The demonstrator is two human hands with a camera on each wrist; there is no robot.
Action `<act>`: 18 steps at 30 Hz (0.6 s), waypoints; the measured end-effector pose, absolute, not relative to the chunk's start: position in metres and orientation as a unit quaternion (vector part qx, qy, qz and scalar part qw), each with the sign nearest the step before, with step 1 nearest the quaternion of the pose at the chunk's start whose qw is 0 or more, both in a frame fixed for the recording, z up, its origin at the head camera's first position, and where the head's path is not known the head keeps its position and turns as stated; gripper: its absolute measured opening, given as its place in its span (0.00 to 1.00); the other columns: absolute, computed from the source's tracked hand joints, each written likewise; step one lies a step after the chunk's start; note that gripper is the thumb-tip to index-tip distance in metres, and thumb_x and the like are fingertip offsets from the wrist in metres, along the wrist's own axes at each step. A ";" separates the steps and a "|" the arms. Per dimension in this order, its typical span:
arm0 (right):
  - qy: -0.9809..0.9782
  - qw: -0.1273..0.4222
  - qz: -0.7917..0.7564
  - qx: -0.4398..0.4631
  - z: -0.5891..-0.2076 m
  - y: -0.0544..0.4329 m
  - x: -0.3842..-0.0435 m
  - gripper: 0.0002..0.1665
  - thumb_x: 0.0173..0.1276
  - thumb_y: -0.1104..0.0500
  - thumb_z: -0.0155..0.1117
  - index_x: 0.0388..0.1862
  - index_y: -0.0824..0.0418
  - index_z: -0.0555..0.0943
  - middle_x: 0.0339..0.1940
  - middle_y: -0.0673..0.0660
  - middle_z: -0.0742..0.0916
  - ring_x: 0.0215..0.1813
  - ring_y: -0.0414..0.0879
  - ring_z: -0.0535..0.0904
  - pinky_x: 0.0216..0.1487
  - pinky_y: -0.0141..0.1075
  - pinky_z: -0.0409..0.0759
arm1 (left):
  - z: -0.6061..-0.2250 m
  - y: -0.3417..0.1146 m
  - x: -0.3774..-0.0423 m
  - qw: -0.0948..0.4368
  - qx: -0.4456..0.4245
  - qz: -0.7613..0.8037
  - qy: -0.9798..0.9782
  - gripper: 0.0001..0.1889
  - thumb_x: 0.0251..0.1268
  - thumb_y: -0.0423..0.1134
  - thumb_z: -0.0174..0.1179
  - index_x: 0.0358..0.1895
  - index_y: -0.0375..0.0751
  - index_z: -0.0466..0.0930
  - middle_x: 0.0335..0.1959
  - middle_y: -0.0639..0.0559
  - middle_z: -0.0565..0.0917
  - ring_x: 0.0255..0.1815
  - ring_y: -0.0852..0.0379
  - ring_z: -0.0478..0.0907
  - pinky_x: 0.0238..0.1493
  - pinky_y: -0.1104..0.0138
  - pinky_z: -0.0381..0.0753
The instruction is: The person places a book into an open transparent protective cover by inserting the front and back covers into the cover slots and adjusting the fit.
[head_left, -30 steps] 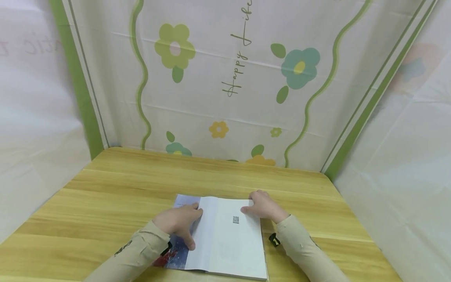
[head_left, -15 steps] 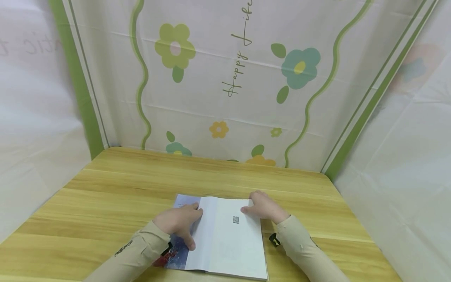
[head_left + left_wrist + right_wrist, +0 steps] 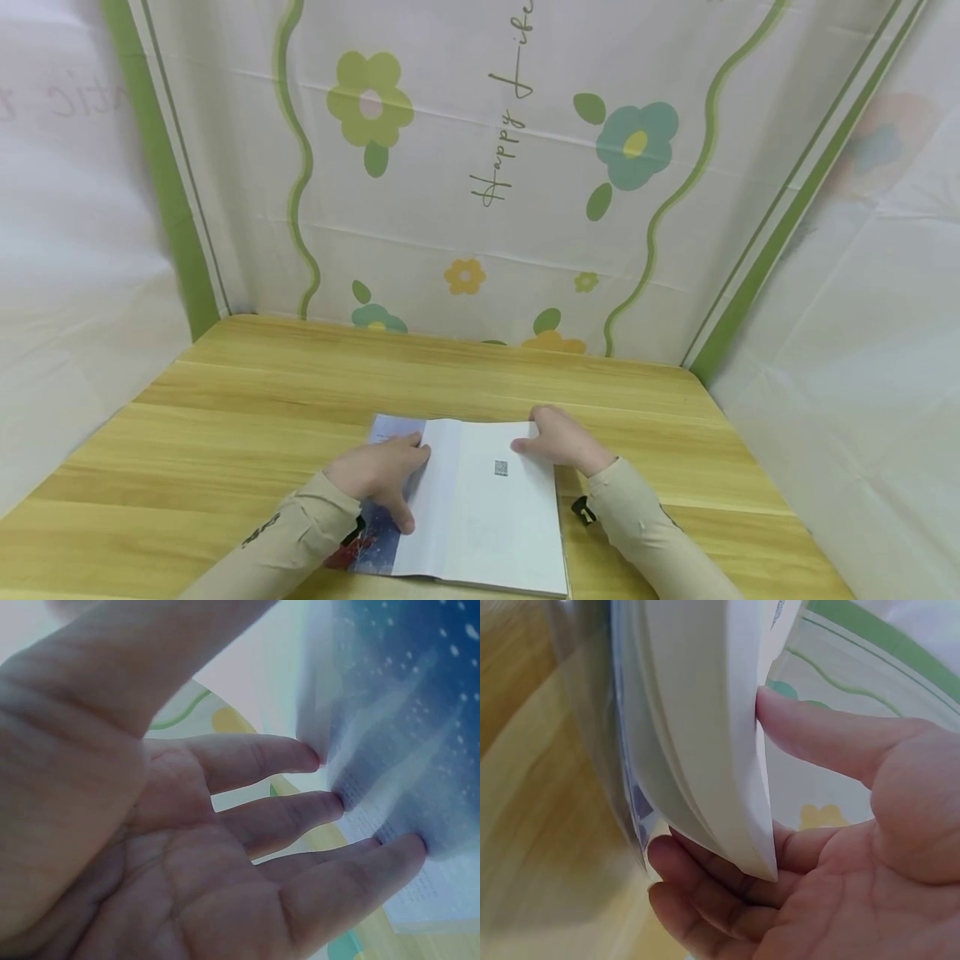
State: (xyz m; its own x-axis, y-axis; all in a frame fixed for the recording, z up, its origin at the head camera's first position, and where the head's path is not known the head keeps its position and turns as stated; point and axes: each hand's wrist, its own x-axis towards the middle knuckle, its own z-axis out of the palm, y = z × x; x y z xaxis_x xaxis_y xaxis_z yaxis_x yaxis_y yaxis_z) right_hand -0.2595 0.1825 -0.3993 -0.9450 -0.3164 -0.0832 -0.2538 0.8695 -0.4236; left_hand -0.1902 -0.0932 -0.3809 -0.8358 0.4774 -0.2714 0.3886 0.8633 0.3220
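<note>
A book [image 3: 504, 529] lies spread on the table, showing a white page with a small QR code [image 3: 501, 468]. On its left is a blue cover flap [image 3: 384, 542] with white specks and a red patch. My left hand [image 3: 378, 475] rests on that side, fingers extended and thumb spread. Its fingertips press against the speckled flap in the left wrist view. At the upper right corner, my right hand [image 3: 558, 439] grips the thick stack of pages [image 3: 697, 727], thumb on the white page and fingers curled beneath.
The wooden table [image 3: 300, 375] extends to a printed curtain [image 3: 465, 225] at the back, with plain white curtains [image 3: 862, 375] on both sides. A black wrist-strap piece [image 3: 583, 510] shows beside the right sleeve.
</note>
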 end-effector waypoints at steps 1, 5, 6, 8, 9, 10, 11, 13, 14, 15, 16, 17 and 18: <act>0.964 0.075 -0.209 -0.148 -0.399 0.182 -0.259 0.24 0.61 0.53 0.74 0.43 0.72 0.78 0.30 0.55 0.80 0.30 0.47 0.73 0.29 0.39 0.75 | -0.381 -0.093 -0.190 0.175 0.227 0.129 0.949 0.52 0.35 0.45 0.83 0.68 0.29 0.68 0.71 0.31 0.63 0.71 0.35 0.61 0.70 0.49 0.61; 0.963 0.074 -0.212 -0.146 -0.398 0.182 -0.259 0.25 0.60 0.54 0.75 0.45 0.72 0.78 0.30 0.56 0.81 0.30 0.47 0.74 0.30 0.39 0.77 | -0.379 -0.093 -0.189 0.176 0.225 0.130 0.950 0.52 0.35 0.45 0.83 0.68 0.29 0.68 0.71 0.31 0.63 0.71 0.35 0.61 0.70 0.48 0.61; 0.963 0.074 -0.213 -0.146 -0.398 0.181 -0.259 0.25 0.60 0.54 0.75 0.45 0.73 0.78 0.31 0.56 0.81 0.30 0.47 0.74 0.31 0.39 0.78 | -0.379 -0.093 -0.189 0.175 0.225 0.130 0.950 0.52 0.35 0.45 0.83 0.68 0.29 0.68 0.71 0.31 0.63 0.71 0.35 0.61 0.70 0.48 0.61; 0.963 0.074 -0.214 -0.148 -0.398 0.181 -0.259 0.25 0.60 0.55 0.74 0.47 0.73 0.78 0.33 0.57 0.82 0.32 0.47 0.75 0.34 0.41 0.80 | -0.379 -0.093 -0.188 0.174 0.226 0.129 0.950 0.52 0.35 0.45 0.83 0.68 0.28 0.68 0.71 0.30 0.63 0.70 0.35 0.61 0.70 0.48 0.61; 0.962 0.072 -0.215 -0.149 -0.398 0.182 -0.259 0.25 0.60 0.56 0.74 0.47 0.73 0.78 0.34 0.58 0.83 0.33 0.47 0.76 0.36 0.42 0.80 | -0.379 -0.093 -0.188 0.173 0.226 0.129 0.950 0.52 0.35 0.45 0.83 0.68 0.28 0.68 0.71 0.30 0.63 0.70 0.35 0.61 0.70 0.48 0.61; 0.962 0.071 -0.216 -0.152 -0.398 0.182 -0.259 0.25 0.60 0.57 0.75 0.47 0.73 0.78 0.35 0.58 0.83 0.33 0.47 0.76 0.37 0.43 0.81 | -0.378 -0.093 -0.188 0.172 0.227 0.129 0.950 0.52 0.35 0.45 0.83 0.68 0.28 0.68 0.71 0.30 0.63 0.70 0.35 0.61 0.70 0.48 0.61; 0.961 0.069 -0.218 -0.155 -0.398 0.182 -0.259 0.24 0.60 0.58 0.75 0.47 0.73 0.79 0.36 0.59 0.83 0.34 0.47 0.77 0.38 0.43 0.81 | -0.379 -0.093 -0.187 0.171 0.227 0.129 0.950 0.52 0.35 0.45 0.83 0.68 0.28 0.68 0.71 0.30 0.63 0.70 0.35 0.61 0.70 0.48 0.61; 0.960 0.066 -0.222 -0.158 -0.398 0.183 -0.259 0.23 0.59 0.59 0.75 0.47 0.73 0.80 0.36 0.59 0.84 0.35 0.47 0.78 0.40 0.44 0.82 | -0.379 -0.093 -0.188 0.171 0.228 0.128 0.950 0.52 0.35 0.45 0.83 0.68 0.28 0.68 0.71 0.30 0.63 0.70 0.35 0.61 0.70 0.48 0.61; 0.960 0.065 -0.223 -0.159 -0.398 0.184 -0.259 0.22 0.58 0.60 0.75 0.46 0.73 0.80 0.36 0.58 0.84 0.35 0.47 0.78 0.40 0.44 0.82 | -0.379 -0.093 -0.188 0.171 0.228 0.128 0.950 0.52 0.35 0.45 0.83 0.68 0.28 0.68 0.71 0.30 0.63 0.70 0.35 0.62 0.70 0.48 0.61; 0.959 0.063 -0.224 -0.160 -0.398 0.184 -0.259 0.22 0.58 0.60 0.76 0.46 0.72 0.80 0.36 0.58 0.84 0.35 0.47 0.78 0.40 0.44 0.82 | -0.379 -0.093 -0.188 0.170 0.229 0.127 0.950 0.52 0.34 0.45 0.83 0.68 0.28 0.68 0.71 0.30 0.63 0.70 0.35 0.61 0.70 0.48 0.61; 0.959 0.062 -0.225 -0.161 -0.397 0.184 -0.259 0.23 0.57 0.60 0.76 0.46 0.72 0.80 0.36 0.58 0.84 0.35 0.47 0.78 0.40 0.44 0.82 | -0.380 -0.093 -0.188 0.170 0.229 0.127 0.950 0.52 0.34 0.45 0.83 0.68 0.28 0.68 0.71 0.30 0.63 0.70 0.35 0.61 0.70 0.48 0.61; 0.959 0.061 -0.225 -0.161 -0.397 0.184 -0.259 0.23 0.57 0.60 0.76 0.47 0.72 0.80 0.36 0.58 0.84 0.35 0.47 0.79 0.40 0.44 0.82 | -0.380 -0.093 -0.188 0.170 0.230 0.126 0.950 0.52 0.34 0.45 0.83 0.68 0.28 0.68 0.71 0.30 0.63 0.70 0.35 0.62 0.70 0.48 0.61; 0.959 0.060 -0.225 -0.161 -0.396 0.185 -0.259 0.23 0.57 0.60 0.76 0.47 0.72 0.80 0.37 0.58 0.84 0.36 0.48 0.79 0.41 0.44 0.82 | -0.380 -0.093 -0.189 0.170 0.230 0.126 0.950 0.52 0.34 0.45 0.83 0.68 0.28 0.68 0.71 0.30 0.63 0.70 0.34 0.62 0.70 0.48 0.61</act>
State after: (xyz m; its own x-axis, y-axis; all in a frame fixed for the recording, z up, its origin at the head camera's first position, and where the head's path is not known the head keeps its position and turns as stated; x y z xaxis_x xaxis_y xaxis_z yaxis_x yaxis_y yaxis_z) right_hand -0.2593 0.1846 -0.3958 -0.9412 -0.3350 -0.0426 -0.2812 0.8473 -0.4505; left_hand -0.1886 -0.0933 -0.3801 -0.8364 0.4801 -0.2644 0.3943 0.8622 0.3182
